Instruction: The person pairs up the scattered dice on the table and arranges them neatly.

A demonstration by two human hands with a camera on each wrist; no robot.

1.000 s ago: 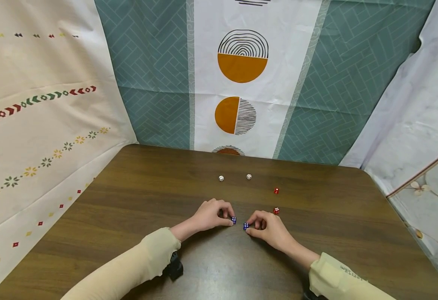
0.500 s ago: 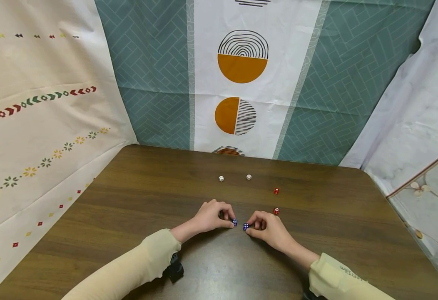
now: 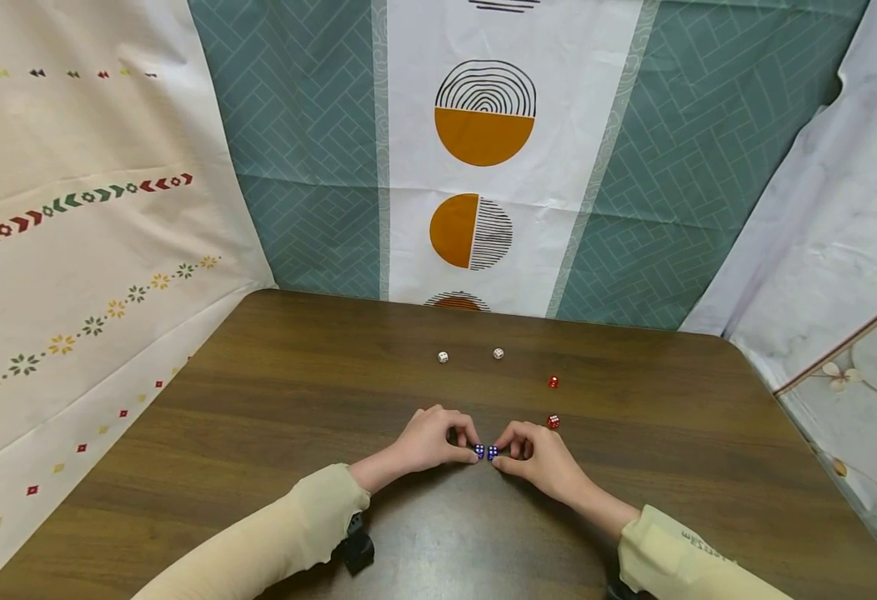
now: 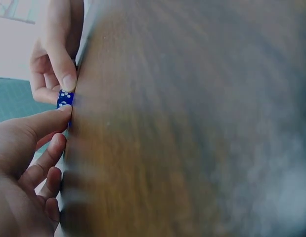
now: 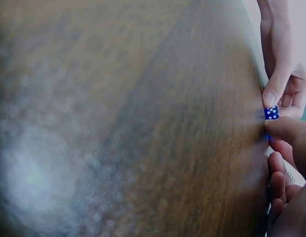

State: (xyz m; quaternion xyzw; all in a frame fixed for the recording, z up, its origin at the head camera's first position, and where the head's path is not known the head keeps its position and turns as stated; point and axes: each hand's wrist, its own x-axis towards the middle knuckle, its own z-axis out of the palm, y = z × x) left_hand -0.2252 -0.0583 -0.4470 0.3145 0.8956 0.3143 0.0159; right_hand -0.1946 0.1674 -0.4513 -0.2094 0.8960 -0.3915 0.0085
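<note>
Close together near the middle of the table are two blue dice with white pips. My left hand (image 3: pixel 434 439) pinches the left blue die (image 3: pixel 479 451) between thumb and index finger. The right blue die (image 3: pixel 493 452) is pinched the same way by my right hand (image 3: pixel 539 457). Only a narrow gap shows between the dice in the head view. In the left wrist view, the thumbs press close to a blue die (image 4: pixel 65 97) from either side. The right wrist view also shows a blue die (image 5: pixel 272 113) between the two thumbs, partly covered.
Two white dice, a left one (image 3: pixel 443 357) and a right one (image 3: pixel 498 353), lie farther back on the brown wooden table (image 3: pixel 296 358). To the right are a far red die (image 3: pixel 553 382) and a nearer red die (image 3: pixel 553 422), the latter just beyond my right hand. Patterned cloths hang around the table.
My left hand has moved right and slightly toward me with its blue die, narrowing the gap to the other blue die. My right hand has stayed in place.
</note>
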